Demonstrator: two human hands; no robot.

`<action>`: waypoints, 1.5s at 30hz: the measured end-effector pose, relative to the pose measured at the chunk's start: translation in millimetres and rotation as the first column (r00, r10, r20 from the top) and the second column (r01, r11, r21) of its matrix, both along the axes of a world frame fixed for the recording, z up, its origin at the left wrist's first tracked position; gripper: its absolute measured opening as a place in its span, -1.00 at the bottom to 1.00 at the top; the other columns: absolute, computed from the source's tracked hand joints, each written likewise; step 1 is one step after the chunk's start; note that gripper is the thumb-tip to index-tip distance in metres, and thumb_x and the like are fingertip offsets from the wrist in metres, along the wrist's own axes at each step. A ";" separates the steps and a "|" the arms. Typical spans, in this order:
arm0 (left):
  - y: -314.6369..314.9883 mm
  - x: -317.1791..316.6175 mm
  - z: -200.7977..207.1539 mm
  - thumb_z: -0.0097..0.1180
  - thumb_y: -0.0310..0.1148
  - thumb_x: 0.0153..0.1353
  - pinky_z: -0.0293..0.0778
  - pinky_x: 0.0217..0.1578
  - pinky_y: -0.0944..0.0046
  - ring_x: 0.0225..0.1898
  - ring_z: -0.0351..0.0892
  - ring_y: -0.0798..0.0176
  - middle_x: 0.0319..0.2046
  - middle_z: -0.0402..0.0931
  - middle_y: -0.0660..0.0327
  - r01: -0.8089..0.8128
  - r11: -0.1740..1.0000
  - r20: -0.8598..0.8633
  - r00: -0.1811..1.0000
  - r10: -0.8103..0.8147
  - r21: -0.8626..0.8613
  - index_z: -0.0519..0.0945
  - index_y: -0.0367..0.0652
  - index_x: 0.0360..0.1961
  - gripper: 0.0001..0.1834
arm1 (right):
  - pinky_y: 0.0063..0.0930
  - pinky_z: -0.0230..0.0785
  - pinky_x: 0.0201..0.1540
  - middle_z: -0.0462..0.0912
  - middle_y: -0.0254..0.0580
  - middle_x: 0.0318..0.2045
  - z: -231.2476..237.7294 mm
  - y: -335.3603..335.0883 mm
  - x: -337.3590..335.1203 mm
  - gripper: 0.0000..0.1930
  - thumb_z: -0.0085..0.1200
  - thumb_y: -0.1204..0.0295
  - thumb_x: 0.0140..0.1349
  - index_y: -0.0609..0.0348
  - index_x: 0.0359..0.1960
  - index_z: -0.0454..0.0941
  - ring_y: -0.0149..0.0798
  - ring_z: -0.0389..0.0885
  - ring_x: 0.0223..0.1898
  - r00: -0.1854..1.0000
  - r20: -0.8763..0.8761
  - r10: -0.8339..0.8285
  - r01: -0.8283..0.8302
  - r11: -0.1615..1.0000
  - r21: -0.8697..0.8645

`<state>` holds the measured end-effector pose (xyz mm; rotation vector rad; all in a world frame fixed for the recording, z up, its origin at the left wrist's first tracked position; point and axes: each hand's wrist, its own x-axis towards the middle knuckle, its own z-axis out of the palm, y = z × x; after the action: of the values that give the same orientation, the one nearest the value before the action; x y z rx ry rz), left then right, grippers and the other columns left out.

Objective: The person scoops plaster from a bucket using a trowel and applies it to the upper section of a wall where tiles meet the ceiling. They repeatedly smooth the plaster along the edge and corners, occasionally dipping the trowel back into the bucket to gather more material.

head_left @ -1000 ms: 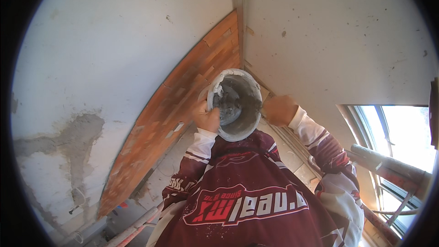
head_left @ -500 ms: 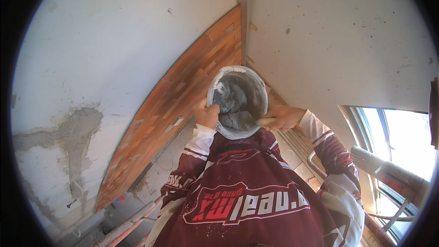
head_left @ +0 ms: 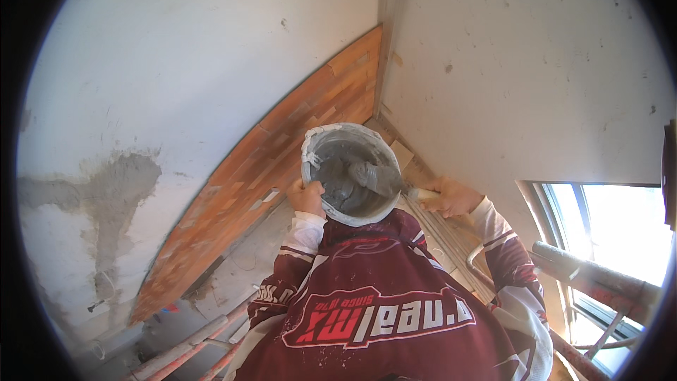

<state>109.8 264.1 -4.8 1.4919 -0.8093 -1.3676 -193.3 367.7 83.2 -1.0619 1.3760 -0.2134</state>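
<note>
My left hand (head_left: 307, 197) is closed on the left rim of a pale bucket (head_left: 390, 157), which is tilted so its mouth faces me. Wet grey mortar (head_left: 343, 190) lies inside, and white and grey smears coat the rim. My right hand (head_left: 451, 197) grips the light-coloured handle of a putty knife (head_left: 422, 195) at the bucket's right side. The handle crosses the rim. A lump of mortar covers most of the blade inside the bucket, so its exact shape is hidden.
A curved panel of orange-brown wood strips (head_left: 261, 162) runs along the left wall (head_left: 176, 49), which has a grey patch (head_left: 123, 190). The right wall (head_left: 522, 85) meets it in a corner. Red-and-white scaffold tubes (head_left: 599, 279) stand near a bright window (head_left: 627, 222).
The bucket has shifted a little left and nearer me. The putty knife's loaded blade has risen toward the middle of the bucket's mouth, and my right hand sits slightly farther from the rim.
</note>
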 end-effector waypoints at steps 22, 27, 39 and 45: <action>-79.1 16.2 -3.2 0.03 -0.60 -0.30 0.16 -0.63 0.33 -0.67 0.22 0.44 -0.70 0.30 0.39 0.117 0.988 -0.260 0.962 -0.086 0.105 0.41 -0.22 -0.74 -0.93 | -0.62 0.25 -0.60 0.52 -0.31 -0.59 53.0 -21.6 71.5 -0.73 -0.03 0.29 0.31 0.29 -0.28 0.54 -0.51 0.43 -0.64 0.927 0.136 -0.348 0.346 0.937 0.039; -92.9 15.3 -19.1 0.03 -0.60 -0.30 0.16 -0.64 0.32 -0.66 0.21 0.44 -0.68 0.31 0.39 0.158 0.983 -0.319 0.940 -0.119 0.099 0.43 -0.22 -0.72 -0.93 | -0.61 0.25 -0.63 0.52 -0.26 -0.60 97.7 -41.7 70.7 -0.75 0.02 0.33 0.23 0.33 -0.30 0.54 -0.47 0.45 -0.66 0.933 -0.002 -0.359 0.359 0.932 -0.047; -98.9 5.2 -5.7 0.03 -0.61 -0.32 0.18 -0.62 0.34 -0.63 0.26 0.44 -0.65 0.37 0.35 0.135 0.983 -0.313 0.946 -0.089 0.128 0.45 -0.27 -0.67 -0.92 | -0.57 0.28 -0.60 0.50 -0.33 -0.63 165.2 -109.6 63.1 -0.80 0.07 0.40 0.06 0.30 -0.38 0.58 -0.48 0.41 -0.67 0.934 -0.330 -0.138 0.114 0.989 -0.092; -97.9 -2.0 -15.4 0.02 -0.61 -0.31 0.14 -0.64 0.35 -0.65 0.23 0.45 -0.68 0.35 0.37 0.084 0.990 -0.366 0.930 -0.037 0.115 0.43 -0.26 -0.71 -0.94 | -0.49 0.36 -0.53 0.56 -0.25 -0.55 142.2 -127.6 57.5 -0.78 0.11 0.33 0.07 0.22 -0.32 0.59 -0.41 0.51 -0.60 0.869 -0.487 0.090 -0.145 0.987 -0.076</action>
<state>107.8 166.2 -20.3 1.2602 -0.5421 -1.7068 -135.8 240.1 225.4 -1.3475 1.7527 0.0779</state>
